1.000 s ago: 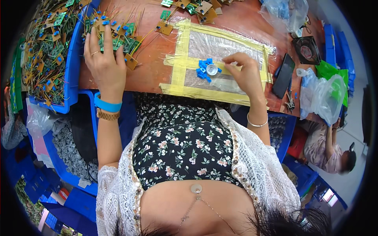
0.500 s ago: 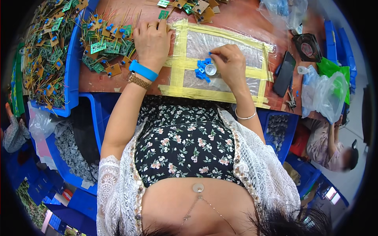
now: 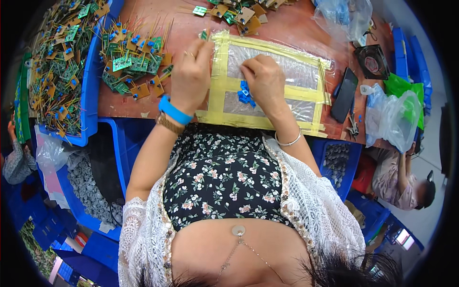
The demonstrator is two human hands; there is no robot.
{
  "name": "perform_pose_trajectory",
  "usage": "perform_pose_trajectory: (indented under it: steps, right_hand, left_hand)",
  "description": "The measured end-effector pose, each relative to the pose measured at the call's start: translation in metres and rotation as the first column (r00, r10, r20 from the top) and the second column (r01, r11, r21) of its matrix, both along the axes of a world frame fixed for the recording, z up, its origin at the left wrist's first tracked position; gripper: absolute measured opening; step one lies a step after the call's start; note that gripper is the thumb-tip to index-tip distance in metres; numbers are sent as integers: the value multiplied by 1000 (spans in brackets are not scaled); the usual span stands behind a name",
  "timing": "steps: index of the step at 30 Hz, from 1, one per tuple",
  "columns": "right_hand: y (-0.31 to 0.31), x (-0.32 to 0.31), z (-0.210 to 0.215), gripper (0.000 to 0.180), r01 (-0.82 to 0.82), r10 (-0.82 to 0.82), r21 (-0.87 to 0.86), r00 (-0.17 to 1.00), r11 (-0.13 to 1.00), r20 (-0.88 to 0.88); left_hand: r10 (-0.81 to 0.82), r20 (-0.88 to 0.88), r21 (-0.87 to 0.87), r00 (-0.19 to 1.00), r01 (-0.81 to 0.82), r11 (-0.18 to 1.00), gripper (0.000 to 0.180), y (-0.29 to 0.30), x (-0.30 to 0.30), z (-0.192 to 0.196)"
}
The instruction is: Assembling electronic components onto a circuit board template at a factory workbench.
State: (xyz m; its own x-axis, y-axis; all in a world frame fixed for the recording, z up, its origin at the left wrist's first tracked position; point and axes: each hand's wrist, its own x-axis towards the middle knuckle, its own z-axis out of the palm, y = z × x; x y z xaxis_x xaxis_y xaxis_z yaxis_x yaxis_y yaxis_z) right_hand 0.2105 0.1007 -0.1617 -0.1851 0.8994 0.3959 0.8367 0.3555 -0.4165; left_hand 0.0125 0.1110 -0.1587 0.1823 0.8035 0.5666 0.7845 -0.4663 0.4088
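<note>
Just beyond the fingertips of the left hand [image 3: 190,76], in the head view, is a small green board [image 3: 204,35]; those fingers are curled together and appear to pinch it. The right hand [image 3: 266,79] has its fingers bent inward; whether they grip anything I cannot tell. Just below them, loose blue parts [image 3: 245,94] lie on the taped plastic sheet [image 3: 296,57]. Left of the left fingers, wired boards [image 3: 122,63], many bearing blue parts, look done, as do those in the blue bin [image 3: 89,95] farther left. Beyond both hands' fingers, the far boards [image 3: 245,13] seem left to do.
</note>
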Motion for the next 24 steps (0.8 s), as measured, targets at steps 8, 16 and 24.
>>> perform_pose_trajectory:
  steps: [8,16,24]
  right_hand:
    - [2,-4,-6,8,-188,180,-32,970,982,-165]
    - [-6,9,1,11,-44,24,-105,982,994,-187]
    - [1,-6,-1,10,-86,85,-26,995,996,-58]
  left_hand:
    - [-127,-296,-70,947,111,991,35,-63,-4,0]
    - [-193,-321,-171,927,144,975,37,-73,2,-3]
    - [-200,-273,-142,941,167,976,36,-76,-2,-6]
